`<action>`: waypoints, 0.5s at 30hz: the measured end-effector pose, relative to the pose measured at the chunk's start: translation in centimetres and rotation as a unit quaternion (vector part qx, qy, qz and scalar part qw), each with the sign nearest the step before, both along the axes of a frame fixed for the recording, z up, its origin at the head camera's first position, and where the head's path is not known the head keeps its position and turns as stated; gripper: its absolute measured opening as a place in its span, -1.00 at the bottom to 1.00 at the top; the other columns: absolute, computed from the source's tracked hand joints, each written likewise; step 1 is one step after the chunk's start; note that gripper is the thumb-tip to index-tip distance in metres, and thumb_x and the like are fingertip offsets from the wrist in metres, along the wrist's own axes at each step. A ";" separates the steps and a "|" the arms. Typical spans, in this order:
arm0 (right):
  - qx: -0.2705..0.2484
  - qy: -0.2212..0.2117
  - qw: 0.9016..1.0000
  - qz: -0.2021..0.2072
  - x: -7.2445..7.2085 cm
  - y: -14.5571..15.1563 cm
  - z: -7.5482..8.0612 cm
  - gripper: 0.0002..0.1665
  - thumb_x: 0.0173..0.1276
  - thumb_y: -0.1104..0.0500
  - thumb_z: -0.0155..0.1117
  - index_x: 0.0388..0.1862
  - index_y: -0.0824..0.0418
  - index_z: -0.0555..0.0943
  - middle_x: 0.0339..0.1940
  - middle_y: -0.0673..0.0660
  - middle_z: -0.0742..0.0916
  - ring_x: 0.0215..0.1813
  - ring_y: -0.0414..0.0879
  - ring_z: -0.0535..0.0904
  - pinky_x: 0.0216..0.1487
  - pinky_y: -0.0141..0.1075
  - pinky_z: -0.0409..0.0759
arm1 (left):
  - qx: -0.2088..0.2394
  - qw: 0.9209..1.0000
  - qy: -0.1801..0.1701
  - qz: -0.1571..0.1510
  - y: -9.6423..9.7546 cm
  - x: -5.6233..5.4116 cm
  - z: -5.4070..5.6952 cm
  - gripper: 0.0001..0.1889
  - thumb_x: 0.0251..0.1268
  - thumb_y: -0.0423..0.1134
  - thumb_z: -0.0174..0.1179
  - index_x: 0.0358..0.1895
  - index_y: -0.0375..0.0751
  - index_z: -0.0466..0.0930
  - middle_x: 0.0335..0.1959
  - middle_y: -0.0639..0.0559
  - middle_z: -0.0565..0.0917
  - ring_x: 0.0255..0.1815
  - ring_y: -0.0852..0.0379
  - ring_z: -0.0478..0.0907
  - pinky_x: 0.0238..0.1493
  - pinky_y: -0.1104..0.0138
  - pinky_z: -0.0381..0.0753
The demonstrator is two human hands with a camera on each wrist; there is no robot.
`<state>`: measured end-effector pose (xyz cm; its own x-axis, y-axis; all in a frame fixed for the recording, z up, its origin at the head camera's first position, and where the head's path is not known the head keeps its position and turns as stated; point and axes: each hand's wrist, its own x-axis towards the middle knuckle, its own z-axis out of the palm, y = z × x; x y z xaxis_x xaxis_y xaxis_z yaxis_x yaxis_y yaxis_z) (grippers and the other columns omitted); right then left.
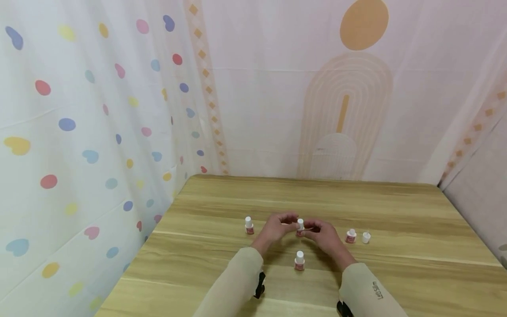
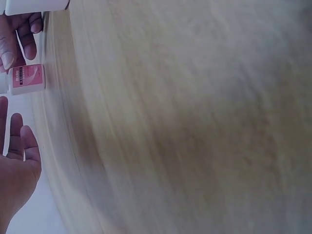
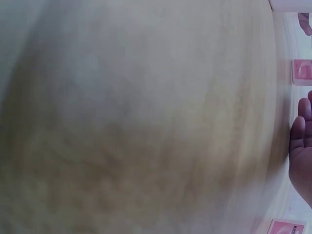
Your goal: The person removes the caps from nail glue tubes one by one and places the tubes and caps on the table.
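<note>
Between the two hands a small white bottle [image 1: 300,227] with a pink-red label and white cap stands upright. My left hand [image 1: 277,228] is at its cap from the left, thumb and forefinger pinching there. From the other side my right hand [image 1: 324,235] has its thumb on the bottle's body. In the left wrist view the label of this bottle [image 2: 28,78] shows, with the right hand [image 2: 17,41] against it. The left hand's [image 2: 19,175] visible lower fingers are loosely bent, apart from the bottle. The right wrist view shows part of the right hand [image 3: 301,151].
A matching bottle [image 1: 299,261] stands nearer me, and another bottle [image 1: 248,225] is to the left. On the right a bottle [image 1: 350,236] with a shorter top stands beside a loose white cap [image 1: 366,237]. All are on the wooden table [image 1: 222,198], with curtains behind it.
</note>
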<state>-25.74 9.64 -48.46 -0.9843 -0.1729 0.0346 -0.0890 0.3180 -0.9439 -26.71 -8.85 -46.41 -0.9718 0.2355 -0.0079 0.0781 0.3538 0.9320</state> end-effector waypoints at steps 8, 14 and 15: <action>0.009 0.005 1.000 -0.011 0.0 -0.5 -0.3 -0.84 0.27 0.21 0.45 -0.18 0.18 0.72 -0.24 0.01 0.76 -0.13 -0.13 0.61 -0.03 -0.24 0.51 | 0.006 1.000 0.006 0.008 0.2 0.0 -0.2 -0.72 0.27 -0.19 0.38 0.02 -0.14 0.70 -0.09 0.07 0.69 0.03 0.07 0.53 0.09 0.11 0.50; 0.030 0.017 0.999 -0.014 0.0 -0.6 -0.4 -0.89 0.27 0.20 0.45 -0.23 0.15 0.72 -0.27 -0.02 0.75 -0.14 -0.14 0.60 -0.02 -0.22 0.49 | 0.008 1.000 0.015 0.006 0.3 -0.1 -0.3 -0.74 0.27 -0.21 0.37 -0.01 -0.17 0.71 -0.10 0.06 0.70 0.02 0.08 0.53 0.07 0.12 0.50; 0.035 0.020 0.999 -0.014 0.0 -0.6 -0.4 -0.89 0.27 0.20 0.45 -0.24 0.14 0.72 -0.27 -0.03 0.75 -0.14 -0.15 0.60 -0.02 -0.21 0.49 | 0.008 1.000 0.016 0.007 0.3 0.0 -0.3 -0.75 0.28 -0.22 0.37 -0.02 -0.17 0.72 -0.10 0.07 0.70 0.01 0.09 0.53 0.07 0.13 0.51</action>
